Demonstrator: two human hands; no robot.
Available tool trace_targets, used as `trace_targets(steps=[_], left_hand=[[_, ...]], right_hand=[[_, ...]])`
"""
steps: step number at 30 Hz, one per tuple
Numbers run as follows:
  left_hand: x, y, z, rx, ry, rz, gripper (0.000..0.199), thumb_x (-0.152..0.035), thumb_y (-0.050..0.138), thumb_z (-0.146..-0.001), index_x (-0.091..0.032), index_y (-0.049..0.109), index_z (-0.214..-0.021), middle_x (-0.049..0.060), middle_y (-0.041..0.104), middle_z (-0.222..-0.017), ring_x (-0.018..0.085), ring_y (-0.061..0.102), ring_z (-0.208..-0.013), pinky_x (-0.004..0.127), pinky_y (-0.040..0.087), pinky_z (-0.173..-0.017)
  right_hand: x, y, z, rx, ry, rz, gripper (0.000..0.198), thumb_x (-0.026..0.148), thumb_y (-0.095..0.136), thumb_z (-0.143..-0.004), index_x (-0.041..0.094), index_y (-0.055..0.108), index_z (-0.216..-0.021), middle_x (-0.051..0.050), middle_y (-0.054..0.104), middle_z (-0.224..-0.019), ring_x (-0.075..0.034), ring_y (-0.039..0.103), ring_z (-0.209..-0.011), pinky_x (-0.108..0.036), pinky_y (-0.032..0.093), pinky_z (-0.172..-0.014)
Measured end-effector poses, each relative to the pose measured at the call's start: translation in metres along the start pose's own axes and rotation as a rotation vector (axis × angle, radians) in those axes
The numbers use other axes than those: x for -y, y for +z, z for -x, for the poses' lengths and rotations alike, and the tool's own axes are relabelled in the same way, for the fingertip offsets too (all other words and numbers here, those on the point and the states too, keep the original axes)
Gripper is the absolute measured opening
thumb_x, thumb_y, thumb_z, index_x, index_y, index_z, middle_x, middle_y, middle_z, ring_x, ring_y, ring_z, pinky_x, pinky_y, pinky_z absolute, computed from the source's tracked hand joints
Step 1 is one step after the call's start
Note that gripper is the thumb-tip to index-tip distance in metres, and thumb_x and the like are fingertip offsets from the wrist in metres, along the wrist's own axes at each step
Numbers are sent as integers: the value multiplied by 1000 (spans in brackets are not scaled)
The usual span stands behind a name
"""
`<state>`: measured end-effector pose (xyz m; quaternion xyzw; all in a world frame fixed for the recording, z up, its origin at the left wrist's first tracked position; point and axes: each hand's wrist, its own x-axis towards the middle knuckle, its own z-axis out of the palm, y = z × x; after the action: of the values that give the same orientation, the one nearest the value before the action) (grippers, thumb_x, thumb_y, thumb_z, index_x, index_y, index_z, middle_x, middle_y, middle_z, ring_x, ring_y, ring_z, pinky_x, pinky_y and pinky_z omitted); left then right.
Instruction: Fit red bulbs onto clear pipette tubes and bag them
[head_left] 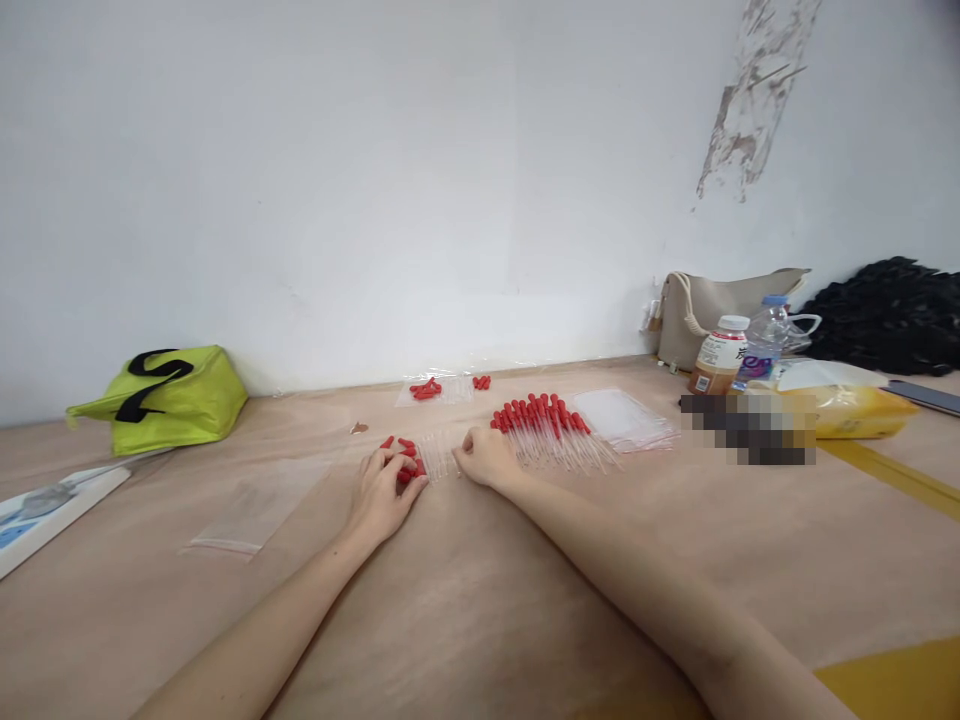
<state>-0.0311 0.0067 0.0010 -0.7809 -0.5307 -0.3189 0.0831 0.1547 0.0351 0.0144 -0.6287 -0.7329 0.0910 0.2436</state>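
Observation:
My left hand [382, 493] is curled over a small group of red rubber bulbs [406, 443], with a bulb between thumb and fingers. Beside it lies a row of thin clear dropper tubes [433, 456], side by side on the brown-covered table. At the right end of that row my right hand [486, 457] is pinched closed on a tube, most of which its fingers hide. Just right of this hand, many droppers with red bulbs fitted on clear tubes [551, 425] lie fanned out together.
Behind my hands lies a clear bag with red bulbs [426, 388] and tubes. Flat plastic bags [622, 418] lie right, another bag [255, 505] left. A lime-green pouch [176, 400] stands left. Bottles [721, 355], a beige bag [720, 300] and a yellow tissue pack [862, 405] are right.

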Motion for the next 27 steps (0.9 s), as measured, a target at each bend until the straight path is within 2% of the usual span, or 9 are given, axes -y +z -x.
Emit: trace_targets(steps=[3,8,11,14,18,21,23,24,27], left_hand=[[0,0,0,-27,32,-15,11,-31,56,-75,-21,59,-77,5,53,-87,24,48,-88,37,40,-79],[-2,-3,2,-119,58,9,13,-28,49,-81,-19,59,-83,6,54,-87,23,49,-89,38,39,-80],[-10,-8,7,-142,91,143,13,-25,44,-85,-19,56,-86,6,54,-90,20,51,-87,34,41,-79],[-22,-13,13,-63,196,318,13,-21,41,-87,-18,53,-91,6,54,-92,18,51,-89,31,42,-79],[-36,-19,20,201,355,462,17,-18,39,-87,-18,54,-95,7,55,-98,16,51,-94,30,42,-82],[-40,-20,23,359,407,500,15,-18,42,-85,-18,55,-93,6,58,-94,15,54,-88,29,43,-80],[-43,-19,23,381,375,498,17,-19,47,-82,-18,54,-97,5,58,-94,16,54,-87,30,44,-79],[-44,-18,23,373,334,492,24,-21,50,-80,-19,52,-104,5,57,-96,17,54,-87,30,44,-79],[-50,-14,22,344,226,446,45,-29,56,-77,-20,44,-119,6,55,-102,17,55,-85,30,46,-74]], right_hand=[[11,6,-7,54,80,50,31,37,46,-78,14,62,-91,-14,64,-94,-24,59,-88,-32,44,-69],[19,4,-13,92,96,97,27,25,51,-73,11,63,-93,-18,63,-95,-26,60,-86,-33,44,-66],[24,1,-13,101,76,122,23,20,50,-74,11,62,-91,-18,63,-93,-25,60,-86,-32,44,-67],[22,-4,-5,80,33,146,22,17,46,-76,9,61,-91,-19,62,-92,-26,58,-88,-33,42,-70],[-4,-18,21,-14,-86,167,23,17,38,-82,7,55,-94,-21,58,-99,-27,53,-94,-36,38,-78],[-38,-30,46,-78,-268,81,19,18,33,-85,11,51,-89,-15,60,-84,-21,55,-76,-35,39,-71],[-60,-36,61,-91,-357,-37,16,19,33,-85,15,49,-86,-9,60,-80,-18,54,-72,-34,40,-70],[-70,-37,68,-107,-393,-99,16,19,33,-85,15,48,-86,-7,60,-80,-18,54,-73,-33,40,-71],[-87,-40,80,-188,-429,-225,20,19,36,-85,17,49,-100,-8,60,-88,-18,54,-82,-32,41,-74]])
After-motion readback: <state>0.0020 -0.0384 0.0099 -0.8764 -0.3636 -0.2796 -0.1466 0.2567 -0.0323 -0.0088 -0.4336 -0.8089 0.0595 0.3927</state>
